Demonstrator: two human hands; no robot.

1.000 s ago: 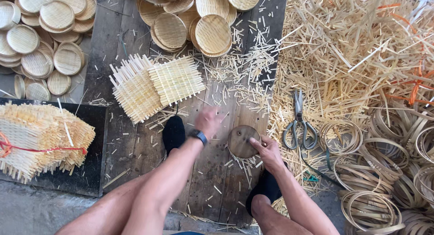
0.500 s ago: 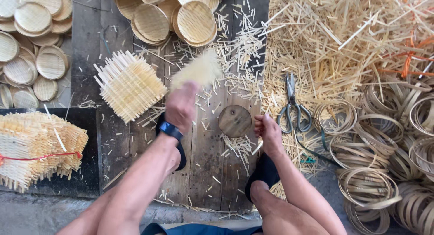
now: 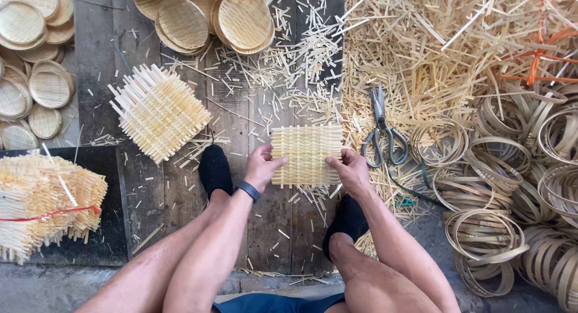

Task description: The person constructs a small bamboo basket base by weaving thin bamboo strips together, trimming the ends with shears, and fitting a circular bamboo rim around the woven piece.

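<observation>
2 woven mats (image 3: 306, 155), 1 scissors (image 3: 383, 132), 2 hands (image 3: 263, 166), 2 black socks (image 3: 215, 170).

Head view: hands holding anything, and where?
Both hands hold one square woven bamboo mat: left hand on its left edge, right hand on its right edge.

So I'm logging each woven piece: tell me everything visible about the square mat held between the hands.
The pale square woven bamboo mat is a flat lattice of thin crossed strips with loose ends sticking out along its edges. It is held level over the dark wooden planks, the left hand pinching its left edge and the right hand its right edge.
</observation>
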